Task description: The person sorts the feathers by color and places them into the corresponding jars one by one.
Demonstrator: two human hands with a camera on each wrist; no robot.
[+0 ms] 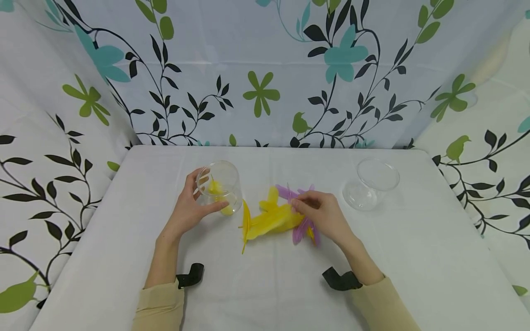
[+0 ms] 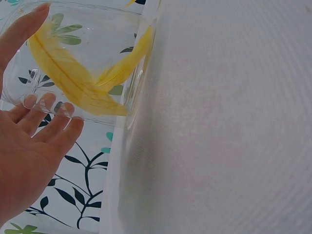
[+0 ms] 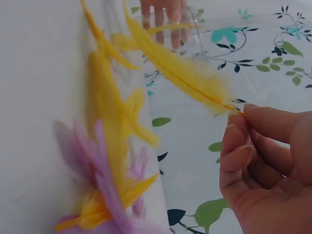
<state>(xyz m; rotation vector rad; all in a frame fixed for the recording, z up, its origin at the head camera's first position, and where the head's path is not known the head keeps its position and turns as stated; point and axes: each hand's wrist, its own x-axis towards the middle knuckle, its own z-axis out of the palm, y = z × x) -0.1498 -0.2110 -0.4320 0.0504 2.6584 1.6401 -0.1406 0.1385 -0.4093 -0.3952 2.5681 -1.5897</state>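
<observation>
My left hand (image 1: 188,207) holds a clear plastic cup (image 1: 233,179) standing on the table, its thumb and fingers around the sides. Inside that cup lie yellow feathers (image 2: 66,70), two of them plain in the left wrist view. With thumb and fingertips, my right hand (image 1: 325,211) pinches the quill end of a yellow feather (image 3: 180,78), whose vane points toward the cup. Below this feather is a loose pile of purple feathers (image 3: 105,180) and yellow feathers (image 3: 105,92) on the table. In the head view the right hand overlaps part of the pile.
A second clear cup (image 1: 378,187) stands at the right, beyond my right hand. The table (image 1: 273,285) has a white cloth, and patterned curtains (image 1: 261,59) rise behind it and at both sides. Dark wrist mounts (image 1: 341,279) stick out at both sleeves.
</observation>
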